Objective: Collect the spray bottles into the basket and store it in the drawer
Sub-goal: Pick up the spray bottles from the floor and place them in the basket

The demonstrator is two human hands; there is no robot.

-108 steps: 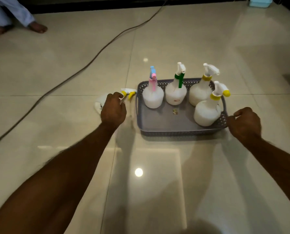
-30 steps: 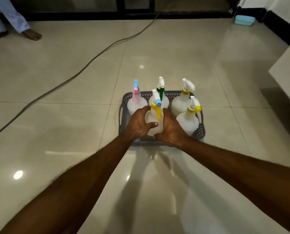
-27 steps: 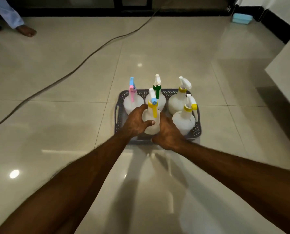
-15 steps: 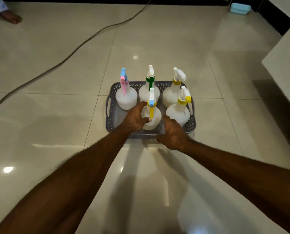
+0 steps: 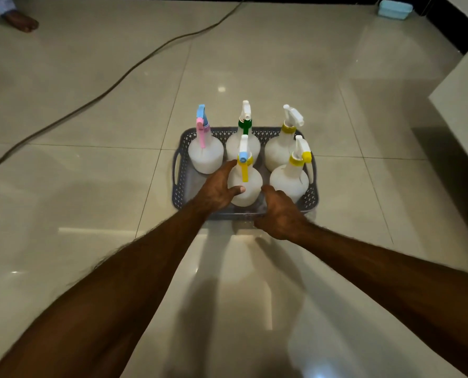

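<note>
A grey perforated basket (image 5: 180, 170) stands on the tiled floor and holds several white spray bottles, all upright. At the back are a pink-and-blue-trigger bottle (image 5: 205, 157), a green-collar bottle (image 5: 243, 144) and a yellow-collar bottle (image 5: 278, 155). A second yellow-collar bottle (image 5: 288, 180) stands front right. My left hand (image 5: 216, 190) grips the round body of the front middle bottle (image 5: 246, 188), which has a yellow trigger and a blue nozzle. My right hand (image 5: 279, 214) is at the basket's near wall, thumb inside beside that bottle, fingers curled over the rim.
A dark cable (image 5: 118, 80) runs across the floor from the far middle to the left edge. Another person's bare foot (image 5: 20, 20) is at the far left. A light blue box (image 5: 394, 8) lies far right. A white furniture block (image 5: 464, 85) stands at the right.
The bottle that lay on the floor left of the basket now stands inside it at the front middle. My right hand has slid off that bottle onto the basket's near rim.
</note>
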